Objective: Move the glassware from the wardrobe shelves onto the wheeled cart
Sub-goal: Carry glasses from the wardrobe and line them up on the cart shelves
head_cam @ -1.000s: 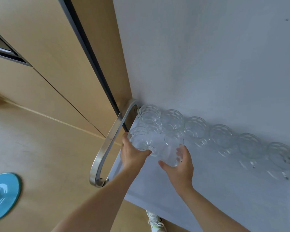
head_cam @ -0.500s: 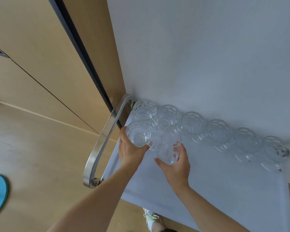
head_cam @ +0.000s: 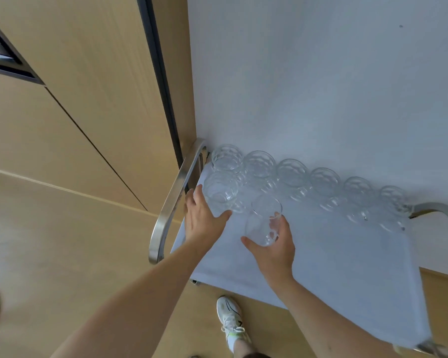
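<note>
Six glasses (head_cam: pixel 292 174) already line the cart's (head_cam: pixel 347 275) far edge, the left hand (head_cam: pixel 202 223) curls around a seventh glass (head_cam: pixel 220 192) at the near left, the right hand (head_cam: pixel 272 244) grips another tumbler (head_cam: pixel 263 220) beside it; the wardrobe shelves are unseen.

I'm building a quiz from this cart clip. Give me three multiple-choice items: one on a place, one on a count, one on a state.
1. Where does the row of clear faceted glasses stand on the white-topped cart?
A. along the edge by the wall
B. along the near edge
C. in the middle

2. How many glasses make that back row?
A. three
B. six
C. nine

3. What is the right hand doing?
A. resting flat on the cart
B. gripping the steel handle
C. holding a smooth clear tumbler

Answers: 1 A, the row touches the wall side. 2 B, six rims show. 3 C, its fingers wrap round the tilted tumbler.
</note>
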`<state>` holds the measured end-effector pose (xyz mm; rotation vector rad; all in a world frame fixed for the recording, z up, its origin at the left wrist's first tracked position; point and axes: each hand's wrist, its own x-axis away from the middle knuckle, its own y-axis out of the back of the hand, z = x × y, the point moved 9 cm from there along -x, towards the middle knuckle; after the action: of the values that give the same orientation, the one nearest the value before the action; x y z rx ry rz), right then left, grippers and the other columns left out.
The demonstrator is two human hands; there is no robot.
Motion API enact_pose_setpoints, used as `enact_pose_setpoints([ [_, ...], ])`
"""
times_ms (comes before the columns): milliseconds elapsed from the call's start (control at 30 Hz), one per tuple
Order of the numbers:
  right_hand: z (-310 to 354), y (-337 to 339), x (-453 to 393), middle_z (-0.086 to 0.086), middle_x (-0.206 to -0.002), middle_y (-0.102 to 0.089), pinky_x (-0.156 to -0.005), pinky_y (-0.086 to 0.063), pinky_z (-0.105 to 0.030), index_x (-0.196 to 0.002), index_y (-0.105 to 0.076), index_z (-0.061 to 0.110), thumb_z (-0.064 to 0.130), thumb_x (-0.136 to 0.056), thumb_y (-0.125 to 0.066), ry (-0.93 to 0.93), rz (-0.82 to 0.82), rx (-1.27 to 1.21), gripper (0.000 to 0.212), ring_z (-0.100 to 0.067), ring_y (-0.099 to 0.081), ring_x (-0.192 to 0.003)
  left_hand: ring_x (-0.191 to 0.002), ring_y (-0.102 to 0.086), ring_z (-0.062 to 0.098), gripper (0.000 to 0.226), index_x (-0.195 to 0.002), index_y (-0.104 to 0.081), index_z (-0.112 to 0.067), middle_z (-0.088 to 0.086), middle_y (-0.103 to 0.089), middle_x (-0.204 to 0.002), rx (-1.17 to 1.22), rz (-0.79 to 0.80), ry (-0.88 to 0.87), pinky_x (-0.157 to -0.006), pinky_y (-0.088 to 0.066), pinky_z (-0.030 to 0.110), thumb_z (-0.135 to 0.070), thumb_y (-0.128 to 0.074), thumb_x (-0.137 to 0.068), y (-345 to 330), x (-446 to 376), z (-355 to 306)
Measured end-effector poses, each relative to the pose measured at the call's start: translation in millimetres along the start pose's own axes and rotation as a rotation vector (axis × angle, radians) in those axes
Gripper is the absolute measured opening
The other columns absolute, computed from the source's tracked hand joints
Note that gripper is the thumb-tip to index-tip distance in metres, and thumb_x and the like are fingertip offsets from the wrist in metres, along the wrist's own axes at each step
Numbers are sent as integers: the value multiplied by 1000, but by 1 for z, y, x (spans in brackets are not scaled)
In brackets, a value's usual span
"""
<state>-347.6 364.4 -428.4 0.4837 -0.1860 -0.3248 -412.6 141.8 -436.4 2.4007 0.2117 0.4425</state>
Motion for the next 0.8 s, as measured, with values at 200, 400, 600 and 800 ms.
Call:
enact_pose_setpoints([
  [200,13,10,49,24,-117,-54,-96,-47,-27,-125,-38,51,31,-60,-97,24,-46,-37,90,-10,-58,-112,-153,-9,25,85,-155,-24,-25,5,-10,-167,-121,19,-163,-121,-20,43,-53,-68,-88,32,48,-11],
  [400,5,23,106,16,-121,-57,-94,-46,-26,-125,-39,48,31,-59,-97,5,-100,-35,89,-10,-57,-110,-153,-8,25,76,-156,-26,-30,2,-13,-168,-218,61,-362,-125,-16,44,-54,-61,-93,39,94,-5],
  [600,-13,23,158,19,-119,-57,-99,-44,-26,-121,-42,49,26,-61,-97,-33,-99,-26,85,-11,-57,-116,-155,-5,25,71,-156,-28,-33,-3,-15,-167,-264,136,-427,-123,-17,45,-53,-58,-95,27,137,36],
  [800,-53,17,198,47,-112,-52,-93,-39,-16,-105,-40,76,26,-61,-97,-94,-53,-40,88,17,-50,-113,-155,-6,25,73,-156,-28,-29,-1,-16,-167,-284,189,-377,-123,-19,47,-52,-58,-94,2,169,83],
])
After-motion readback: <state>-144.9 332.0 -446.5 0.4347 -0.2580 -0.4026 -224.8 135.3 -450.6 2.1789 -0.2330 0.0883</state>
